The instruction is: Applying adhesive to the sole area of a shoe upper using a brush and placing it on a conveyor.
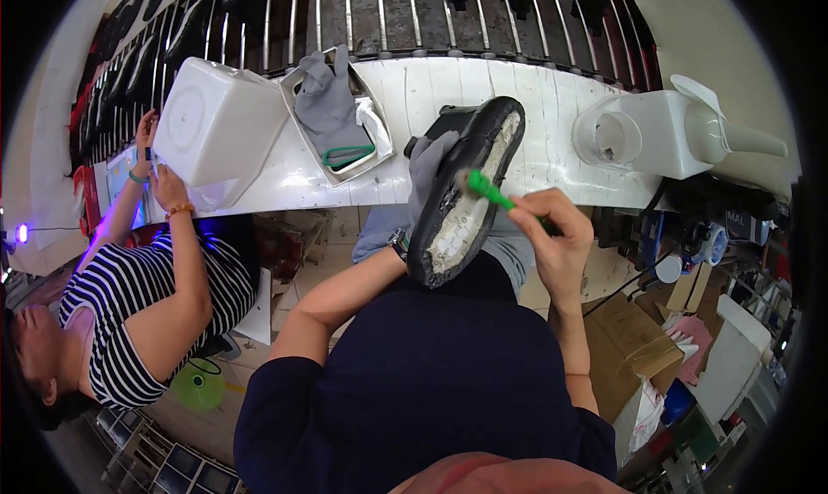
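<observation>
Sole side up, a black shoe [457, 231] is tilted over the near edge of the white table. Its underside shows a pale, rough inner area inside a dark rim. My left hand [429, 170], in a grey glove, is closed round the shoe's left side; its fingertips are partly hidden. In my bare right hand [556, 226], a green-handled brush [490, 189] is pinched, its bristle end at the middle of the sole, apparently touching it.
Left on the white table [535, 179] stand a white box [373, 162] holding a grey glove [328, 119] and a white container [203, 123]. A clear tub [608, 140] and white jug [673, 136] stand right. Beyond runs a roller conveyor [397, 28] with shoes. A co-worker [155, 295] sits left.
</observation>
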`<act>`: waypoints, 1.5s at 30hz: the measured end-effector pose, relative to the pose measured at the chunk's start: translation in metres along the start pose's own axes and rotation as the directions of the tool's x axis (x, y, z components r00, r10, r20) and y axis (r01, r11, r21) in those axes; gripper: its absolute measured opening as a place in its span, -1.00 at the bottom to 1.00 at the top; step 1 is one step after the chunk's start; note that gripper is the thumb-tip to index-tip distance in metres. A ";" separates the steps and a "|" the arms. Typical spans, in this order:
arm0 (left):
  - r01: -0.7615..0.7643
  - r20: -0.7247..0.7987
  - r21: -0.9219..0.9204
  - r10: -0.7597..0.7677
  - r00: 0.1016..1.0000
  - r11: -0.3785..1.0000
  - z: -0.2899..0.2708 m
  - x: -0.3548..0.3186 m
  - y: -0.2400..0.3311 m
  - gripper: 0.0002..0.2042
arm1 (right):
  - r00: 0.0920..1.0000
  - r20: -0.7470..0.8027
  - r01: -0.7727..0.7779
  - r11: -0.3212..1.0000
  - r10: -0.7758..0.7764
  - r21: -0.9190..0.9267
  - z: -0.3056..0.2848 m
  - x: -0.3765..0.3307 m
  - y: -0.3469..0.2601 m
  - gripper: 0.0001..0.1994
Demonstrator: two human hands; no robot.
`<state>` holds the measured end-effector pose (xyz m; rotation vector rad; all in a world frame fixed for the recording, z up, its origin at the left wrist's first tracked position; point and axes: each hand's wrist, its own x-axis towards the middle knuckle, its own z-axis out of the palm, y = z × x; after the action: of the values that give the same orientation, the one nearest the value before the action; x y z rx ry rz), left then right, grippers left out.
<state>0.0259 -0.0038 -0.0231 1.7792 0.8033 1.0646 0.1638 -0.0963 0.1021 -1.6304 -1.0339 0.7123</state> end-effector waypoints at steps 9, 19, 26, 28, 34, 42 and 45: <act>-0.127 -0.014 0.134 0.130 0.991 0.983 -0.003 0.001 0.013 -0.20 | 0.998 0.040 -0.042 0.998 0.040 0.055 -0.008 -0.002 -0.009 -0.90; -0.310 -0.046 0.260 0.332 0.942 0.915 0.006 0.010 0.008 -0.28 | 0.959 -0.262 -0.167 0.959 0.104 -0.231 -0.021 0.044 0.055 -0.89; -0.308 -0.044 0.234 0.327 0.944 0.922 0.000 0.002 -0.003 -0.30 | 0.982 0.108 -0.155 0.988 0.155 -0.016 -0.029 0.019 0.024 -0.91; -0.257 0.007 0.164 0.259 0.966 0.952 -0.001 0.004 -0.001 -0.27 | 0.991 0.035 -0.127 0.991 0.129 -0.045 -0.028 0.021 0.027 -0.91; -0.298 -0.063 0.181 0.314 0.948 0.937 0.000 0.010 0.017 -0.18 | 0.965 -0.237 -0.172 0.952 0.112 -0.253 -0.026 0.056 0.063 -0.84; -0.332 -0.099 0.121 0.345 0.934 0.935 0.004 0.004 0.007 -0.20 | 0.978 -0.024 -0.210 0.977 0.209 -0.027 -0.029 0.032 0.039 -0.87; -0.338 -0.057 0.163 0.351 0.935 0.927 0.001 0.007 0.010 -0.21 | 0.977 0.063 -0.209 0.976 0.205 0.066 -0.026 0.019 0.029 -0.92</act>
<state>0.0309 -0.0025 -0.0117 2.0675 0.6477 1.3460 0.2024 -0.0933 0.0832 -1.6787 -0.8741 0.9278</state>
